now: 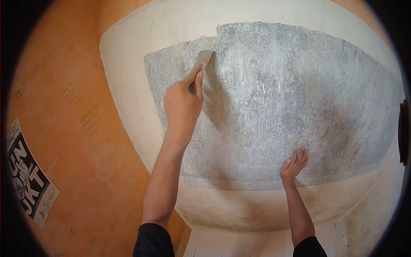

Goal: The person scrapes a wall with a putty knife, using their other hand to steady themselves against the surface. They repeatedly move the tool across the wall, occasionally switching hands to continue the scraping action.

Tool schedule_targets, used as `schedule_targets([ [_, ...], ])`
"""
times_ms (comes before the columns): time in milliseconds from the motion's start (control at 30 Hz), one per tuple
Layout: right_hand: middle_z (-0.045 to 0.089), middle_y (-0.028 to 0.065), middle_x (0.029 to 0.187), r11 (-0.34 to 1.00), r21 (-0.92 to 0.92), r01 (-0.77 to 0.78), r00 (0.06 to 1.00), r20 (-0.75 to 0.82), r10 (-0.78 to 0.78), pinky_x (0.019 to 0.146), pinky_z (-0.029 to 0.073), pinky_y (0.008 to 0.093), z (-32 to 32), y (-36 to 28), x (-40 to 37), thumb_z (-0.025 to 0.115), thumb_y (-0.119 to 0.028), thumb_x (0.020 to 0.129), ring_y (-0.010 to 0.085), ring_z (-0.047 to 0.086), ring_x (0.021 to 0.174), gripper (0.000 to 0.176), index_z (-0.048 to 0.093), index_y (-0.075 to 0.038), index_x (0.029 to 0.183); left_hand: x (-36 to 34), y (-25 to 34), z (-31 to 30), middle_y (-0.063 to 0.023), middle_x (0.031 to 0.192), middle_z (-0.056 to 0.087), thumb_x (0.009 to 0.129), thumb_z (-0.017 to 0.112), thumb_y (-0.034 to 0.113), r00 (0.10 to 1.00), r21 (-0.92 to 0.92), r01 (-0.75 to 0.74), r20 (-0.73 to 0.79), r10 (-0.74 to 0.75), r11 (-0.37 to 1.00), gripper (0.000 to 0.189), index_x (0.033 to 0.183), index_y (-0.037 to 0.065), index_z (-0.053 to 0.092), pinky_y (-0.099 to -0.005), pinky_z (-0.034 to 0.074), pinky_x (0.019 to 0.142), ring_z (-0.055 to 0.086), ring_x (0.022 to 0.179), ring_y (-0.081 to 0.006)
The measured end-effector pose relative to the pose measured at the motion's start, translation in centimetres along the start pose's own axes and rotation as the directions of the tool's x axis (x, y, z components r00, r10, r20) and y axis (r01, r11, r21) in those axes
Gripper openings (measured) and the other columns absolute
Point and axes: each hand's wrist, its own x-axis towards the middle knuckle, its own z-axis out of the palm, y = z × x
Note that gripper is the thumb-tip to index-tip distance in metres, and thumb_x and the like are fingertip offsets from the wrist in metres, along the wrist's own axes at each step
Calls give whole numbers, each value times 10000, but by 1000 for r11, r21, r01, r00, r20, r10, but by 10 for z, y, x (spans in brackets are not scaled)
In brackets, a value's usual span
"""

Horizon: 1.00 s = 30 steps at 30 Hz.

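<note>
My left hand [184, 100] is raised against the upper left of a grey patch [265, 94] on the wall. Its fingers are closed round a scraper [206, 57]; the wide metal blade points up and lies at the wall surface, while the handle is mostly hidden in the grip. Lower down to the right, my right hand [294, 166] rests on the grey patch with its fingers spread and nothing held. Both arms reach up from below in dark sleeves.
Pale cream wall [128, 64] borders the rough grey patch. An orange wall [77, 162] with handwriting stands at left, bearing a black-and-white poster [32, 175]. A dark object [403, 132] juts in at the right edge. Shadows fall across the patch.
</note>
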Motion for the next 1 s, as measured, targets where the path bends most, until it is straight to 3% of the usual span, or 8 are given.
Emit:
schedule_targets([
  [233,371,200,1565,1000,21,-17,999,32,17,1177,150,605,-3,-2,-2,360,-219,1002,442,290,1460,506,460,-47,1468,31,16,-20,-252,764,664,968,644,312,1000,-52,-7,-7,7,999,272,1121,117,754,-392,507,631,685,666,-366],
  [300,381,203,1559,1000,3,-7,1000,-12,7,1177,152,604,0,-1,1,362,-218,1004,440,299,1457,502,469,-45,1462,17,22,-29,-250,796,681,966,643,318,982,48,125,140,-131,991,276,1121,119,754,-397,521,661,703,719,-365],
  [367,375,201,1563,1000,4,-5,1000,-21,5,1177,154,603,0,-3,2,362,-218,1004,439,296,1459,501,469,-47,1463,21,10,-12,-249,825,691,966,638,326,999,-14,-6,34,6,1000,286,1134,123,750,-401,530,686,704,762,-379],
  [500,360,195,1573,1000,0,0,1000,-8,0,1176,161,601,-2,-2,2,356,-221,1007,434,290,1463,499,470,-54,1464,45,21,-3,-258,826,684,970,626,319,999,99,34,11,-36,994,289,1148,124,744,-419,528,692,684,780,-413],
  [567,358,196,1574,1000,-2,-14,1000,21,15,1176,163,602,-3,-5,-3,356,-222,1008,434,288,1464,499,470,-55,1464,43,11,-16,-255,838,691,973,622,308,1000,-15,-19,-17,19,1000,279,1139,125,750,-425,533,702,692,789,-405],
  [600,356,198,1575,1000,-18,-24,1000,15,24,1176,164,603,-2,-3,1,357,-224,1009,435,287,1465,498,470,-57,1464,38,27,-36,-251,859,699,975,617,297,981,57,124,144,-131,991,272,1131,122,754,-433,540,727,698,819,-405],
  [700,362,199,1571,1000,-20,-11,1000,-2,11,1178,160,600,-2,-5,3,363,-223,1007,432,286,1466,504,456,-56,1473,18,13,-19,-250,876,704,977,611,288,999,16,-29,38,28,999,268,1126,117,755,-435,544,750,700,849,-407],
  [1000,331,190,1588,1000,-24,-11,1000,15,11,1179,154,602,-2,-4,2,393,-265,1002,427,262,1477,530,430,-60,1489,31,15,-19,-249,910,709,972,609,308,999,19,29,46,-29,999,286,1146,127,746,-433,547,778,685,881,-427],
])
